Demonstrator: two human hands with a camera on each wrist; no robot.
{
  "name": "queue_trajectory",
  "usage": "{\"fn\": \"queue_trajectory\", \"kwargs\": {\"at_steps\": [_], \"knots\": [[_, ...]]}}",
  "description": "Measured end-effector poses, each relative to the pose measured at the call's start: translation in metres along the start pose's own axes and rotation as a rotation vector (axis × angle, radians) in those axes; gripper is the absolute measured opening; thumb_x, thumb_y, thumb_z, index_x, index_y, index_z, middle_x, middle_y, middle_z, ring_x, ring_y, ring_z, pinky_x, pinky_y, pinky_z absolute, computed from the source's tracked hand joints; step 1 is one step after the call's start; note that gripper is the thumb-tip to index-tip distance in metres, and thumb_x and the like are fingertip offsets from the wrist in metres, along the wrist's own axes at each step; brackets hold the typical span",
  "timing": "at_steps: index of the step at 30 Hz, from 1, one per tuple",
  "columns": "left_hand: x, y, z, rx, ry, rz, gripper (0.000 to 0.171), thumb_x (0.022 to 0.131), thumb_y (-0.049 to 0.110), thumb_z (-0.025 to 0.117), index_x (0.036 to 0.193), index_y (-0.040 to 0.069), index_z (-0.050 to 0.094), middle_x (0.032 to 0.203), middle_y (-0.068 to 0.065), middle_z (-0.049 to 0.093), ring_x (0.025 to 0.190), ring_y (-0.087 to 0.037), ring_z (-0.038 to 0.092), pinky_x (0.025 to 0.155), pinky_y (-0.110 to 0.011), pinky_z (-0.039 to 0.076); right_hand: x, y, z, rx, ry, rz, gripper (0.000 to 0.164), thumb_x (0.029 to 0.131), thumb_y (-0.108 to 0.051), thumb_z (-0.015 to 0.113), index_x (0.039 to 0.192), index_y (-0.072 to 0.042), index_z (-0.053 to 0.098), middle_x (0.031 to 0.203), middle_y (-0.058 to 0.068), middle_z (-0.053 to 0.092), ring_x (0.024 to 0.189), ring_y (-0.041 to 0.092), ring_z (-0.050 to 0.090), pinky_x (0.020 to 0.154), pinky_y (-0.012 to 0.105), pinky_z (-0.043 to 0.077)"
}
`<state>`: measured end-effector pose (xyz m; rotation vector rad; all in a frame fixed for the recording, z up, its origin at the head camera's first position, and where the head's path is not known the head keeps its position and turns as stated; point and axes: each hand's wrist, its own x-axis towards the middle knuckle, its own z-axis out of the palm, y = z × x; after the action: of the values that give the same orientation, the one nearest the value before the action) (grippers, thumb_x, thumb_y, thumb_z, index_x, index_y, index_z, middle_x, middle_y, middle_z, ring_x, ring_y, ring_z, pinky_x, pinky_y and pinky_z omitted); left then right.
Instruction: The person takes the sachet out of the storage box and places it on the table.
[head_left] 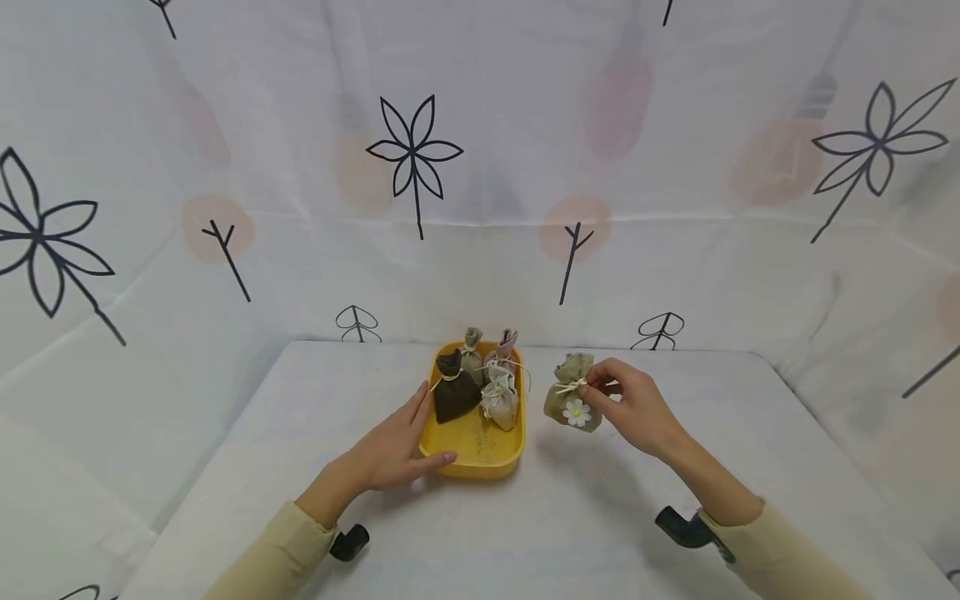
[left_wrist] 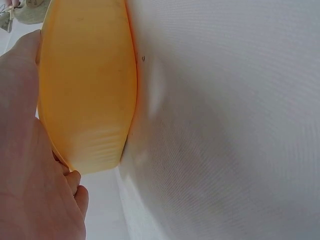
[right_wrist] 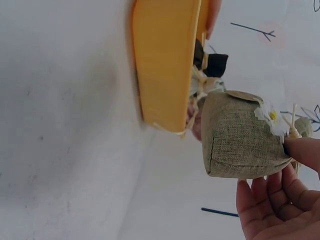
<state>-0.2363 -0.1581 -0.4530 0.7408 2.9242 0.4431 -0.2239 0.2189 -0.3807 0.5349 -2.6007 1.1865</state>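
- One grey-green woven cloth pouch (head_left: 559, 405) hangs at the fingertips of the right hand (head_left: 633, 408), above the white bench (head_left: 360, 383) and just to the right of a yellow plastic tray with rounded corners (head_left: 480, 454).
- The left hand (head_left: 393, 450) is well apart from that pouch, on the other side of the tray.
- The right hand pinches the pouch at its gathered neck, where a pale cord (head_left: 570, 387) is tied; thumb and forefinger come close together there.
- The right wrist view shows the thumb near the neck and the other fingers bent around the far side.
- A white cloth flower with a yellow centre (head_left: 577, 413) sits on the front of the pouch.
- The left hand lies at the tray's near left corner, thumb and fingers spread wide apart: the fingers run along the left side, the thumb reaches over the near rim.
- Four more tied pouches stand or lean in the tray: a dark brown one (head_left: 456, 402) at the left, a grey-green one (head_left: 472, 360) at the back, a pinkish one (head_left: 504, 350) at the back right, and a cream one (head_left: 501, 404) in front of the pinkish one.
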Motion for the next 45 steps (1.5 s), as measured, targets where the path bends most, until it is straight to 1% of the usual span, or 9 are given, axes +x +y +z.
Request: {"fn": "queue_trajectory", "kwargs": {"at_steps": [3,9,13,22,25,29,35,45], "knots": [[0.000,0.000,0.001,0.000,0.000,-0.001,0.111,0.092,0.080,0.044,0.164,0.005,0.003,0.172,-0.008,-0.006,0.157,-0.027,0.014,0.125,-0.044,0.023,0.000,0.005,-0.003,-0.016,0.008,-0.002,0.010,0.098,-0.011,0.069,0.104,-0.005,0.065,0.097,0.005,0.066,0.093,0.021,0.064,0.084,0.033,0.056],[0.001,0.000,0.000,0.007,0.002,0.005,0.112,0.092,0.081,0.042,0.164,0.004,0.004,0.172,-0.009,-0.006,0.157,-0.027,0.013,0.125,-0.044,0.023,0.002,0.019,-0.010,-0.056,0.032,-0.021,0.010,0.098,-0.010,0.069,0.104,-0.003,0.065,0.096,0.006,0.066,0.091,0.022,0.063,0.078,0.026,0.055],[0.000,0.000,-0.001,0.003,0.000,0.003,0.112,0.092,0.081,0.042,0.164,0.004,0.004,0.172,-0.009,-0.006,0.157,-0.027,0.014,0.125,-0.044,0.023,0.004,0.026,-0.016,-0.077,0.054,-0.027,0.010,0.097,-0.009,0.069,0.104,-0.001,0.065,0.097,0.008,0.067,0.091,0.023,0.064,0.076,0.023,0.054],[-0.001,0.001,-0.002,0.001,-0.003,0.002,0.114,0.091,0.083,0.040,0.164,0.004,0.004,0.172,-0.009,-0.006,0.157,-0.026,0.014,0.125,-0.043,0.023,0.009,0.044,-0.028,-0.120,0.096,-0.004,0.016,0.099,-0.011,0.067,0.106,0.002,0.065,0.100,0.014,0.068,0.094,0.027,0.063,0.076,0.018,0.051],[-0.001,0.000,-0.001,-0.005,0.000,0.002,0.113,0.092,0.082,0.042,0.164,0.004,0.004,0.172,-0.009,-0.006,0.157,-0.026,0.014,0.125,-0.043,0.023,0.012,0.052,-0.031,-0.126,0.110,0.008,0.017,0.100,-0.012,0.067,0.107,0.004,0.065,0.100,0.015,0.068,0.095,0.027,0.062,0.075,0.015,0.050],[-0.001,0.000,-0.001,-0.010,0.001,0.001,0.111,0.092,0.079,0.045,0.164,0.004,0.004,0.172,-0.008,-0.006,0.157,-0.026,0.013,0.125,-0.044,0.023,0.015,0.062,-0.033,-0.129,0.123,0.029,0.017,0.100,-0.012,0.066,0.106,0.004,0.065,0.099,0.015,0.067,0.093,0.024,0.060,0.074,0.013,0.048],[-0.001,0.001,-0.001,-0.017,0.002,-0.003,0.111,0.093,0.079,0.045,0.164,0.005,0.004,0.172,-0.008,-0.005,0.157,-0.026,0.014,0.125,-0.044,0.023,0.021,0.074,-0.036,-0.137,0.146,0.036,0.015,0.099,-0.010,0.067,0.104,0.004,0.065,0.096,0.016,0.068,0.089,0.018,0.059,0.072,0.012,0.047],[-0.001,0.001,0.000,-0.011,0.000,-0.012,0.110,0.093,0.078,0.047,0.164,0.005,0.005,0.172,-0.007,-0.005,0.157,-0.026,0.014,0.125,-0.044,0.023,0.026,0.091,-0.040,-0.145,0.159,0.048,0.016,0.098,-0.006,0.067,0.108,0.006,0.063,0.097,0.019,0.066,0.088,0.022,0.059,0.069,0.013,0.046]]}}
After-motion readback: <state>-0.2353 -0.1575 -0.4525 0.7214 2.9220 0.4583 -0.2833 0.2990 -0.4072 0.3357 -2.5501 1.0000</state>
